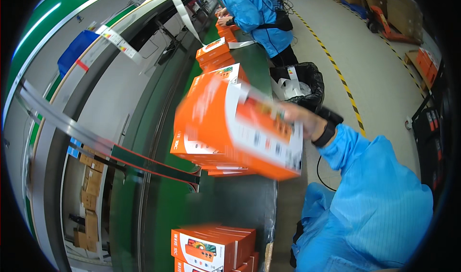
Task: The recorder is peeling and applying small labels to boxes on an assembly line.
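Note:
My right hand [306, 120], with a black band at the wrist, closes on the right side of an orange and white phone box [266, 140]. The box is tilted and smeared by motion, and its face shows a picture of an orange phone. Whether more boxes are held together with it cannot be made out. Behind and below it, more phone boxes [192, 145] of the same kind stand stacked on the dark worktop [230, 195]. Another group of phone boxes [206, 250] stands at the near end. My left hand is not in view.
A green conveyor belt [163, 200] runs along the left, crossed by a dark red-edged strip [153, 164]. At the far end a person in blue [249, 12] handles orange boxes. A black-lined bin [312, 82] stands right of the worktop. A pallet jack [384, 24] stands far right.

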Available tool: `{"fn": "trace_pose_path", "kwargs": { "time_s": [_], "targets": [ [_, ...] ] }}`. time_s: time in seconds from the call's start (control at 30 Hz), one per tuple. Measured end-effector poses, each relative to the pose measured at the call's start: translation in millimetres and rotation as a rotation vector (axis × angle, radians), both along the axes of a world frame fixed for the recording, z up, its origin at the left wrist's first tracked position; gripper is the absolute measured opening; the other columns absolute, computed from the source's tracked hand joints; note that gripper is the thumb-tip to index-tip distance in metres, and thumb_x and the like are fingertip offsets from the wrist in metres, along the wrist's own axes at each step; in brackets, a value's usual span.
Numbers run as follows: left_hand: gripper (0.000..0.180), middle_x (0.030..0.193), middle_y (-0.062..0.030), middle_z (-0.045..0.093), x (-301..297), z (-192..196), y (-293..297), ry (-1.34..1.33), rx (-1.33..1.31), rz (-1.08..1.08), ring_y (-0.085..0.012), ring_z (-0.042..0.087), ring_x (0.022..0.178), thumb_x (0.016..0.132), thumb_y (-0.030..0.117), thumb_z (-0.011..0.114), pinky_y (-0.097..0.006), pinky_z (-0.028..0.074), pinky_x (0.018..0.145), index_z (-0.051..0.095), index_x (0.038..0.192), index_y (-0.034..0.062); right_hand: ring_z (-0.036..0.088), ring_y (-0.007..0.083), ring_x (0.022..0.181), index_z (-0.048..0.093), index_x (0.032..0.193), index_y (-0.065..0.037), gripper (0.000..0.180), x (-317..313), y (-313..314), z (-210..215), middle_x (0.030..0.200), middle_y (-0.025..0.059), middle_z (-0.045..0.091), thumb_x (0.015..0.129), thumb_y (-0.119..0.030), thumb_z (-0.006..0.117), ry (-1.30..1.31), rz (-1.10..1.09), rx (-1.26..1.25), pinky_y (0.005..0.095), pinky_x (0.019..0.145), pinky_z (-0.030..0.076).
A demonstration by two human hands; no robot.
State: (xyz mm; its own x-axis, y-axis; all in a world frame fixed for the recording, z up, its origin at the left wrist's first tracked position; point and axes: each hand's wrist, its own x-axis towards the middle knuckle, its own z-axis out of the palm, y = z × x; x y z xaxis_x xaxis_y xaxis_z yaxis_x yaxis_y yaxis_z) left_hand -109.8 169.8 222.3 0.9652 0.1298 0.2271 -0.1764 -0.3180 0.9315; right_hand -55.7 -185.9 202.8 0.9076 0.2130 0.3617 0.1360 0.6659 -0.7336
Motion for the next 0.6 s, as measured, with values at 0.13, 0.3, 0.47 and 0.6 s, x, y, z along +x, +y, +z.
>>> {"fn": "trace_pose_path", "kwargs": {
  "time_s": [0.13,0.3,0.47,0.6],
  "targets": [
    [0.018,0.086,-0.0109,0.044,25,-1,-22,-0.001,0.013,-0.027,-0.0170,0.046,0.086,0.087,0.025,0.034,-0.031,0.034,0.080,0.038,0.083,0.0071,0.051,0.0203,0.098,0.039,0.118,-0.005,0.046,41,-81,18,0.111,0.0112,0.050,0.082,-0.033,0.044,-0.186,-0.243,0.294,0.0367,0.083,0.041],
    [0.018,0.085,-0.0104,0.043,64,-3,-56,0.016,0.034,-0.017,-0.0167,0.046,0.085,0.087,0.024,0.034,-0.031,0.034,0.080,0.037,0.083,0.0072,0.049,0.0189,0.098,0.041,0.114,-0.009,0.046,138,-197,-8,0.109,0.0078,0.050,0.080,-0.040,0.047,0.055,-0.464,0.148,0.0379,0.082,0.039],
    [0.017,0.083,-0.0100,0.042,98,0,-84,0.061,0.072,0.062,-0.0164,0.046,0.083,0.087,0.023,0.034,-0.030,0.035,0.079,0.037,0.082,0.0073,0.043,0.0213,0.101,0.040,0.112,-0.009,0.047,230,-231,-33,0.109,0.0091,0.046,0.074,-0.028,0.058,0.261,-0.255,0.063,0.0435,0.082,0.035],
    [0.017,0.082,-0.0096,0.042,120,3,-102,0.085,0.095,0.122,-0.0161,0.046,0.082,0.087,0.023,0.034,-0.030,0.035,0.079,0.037,0.082,0.0074,0.043,0.0229,0.101,0.040,0.112,-0.006,0.049,311,-232,-38,0.106,0.0104,0.047,0.070,-0.024,0.058,0.286,-0.210,0.076,0.0439,0.083,0.035]
  ]
}}
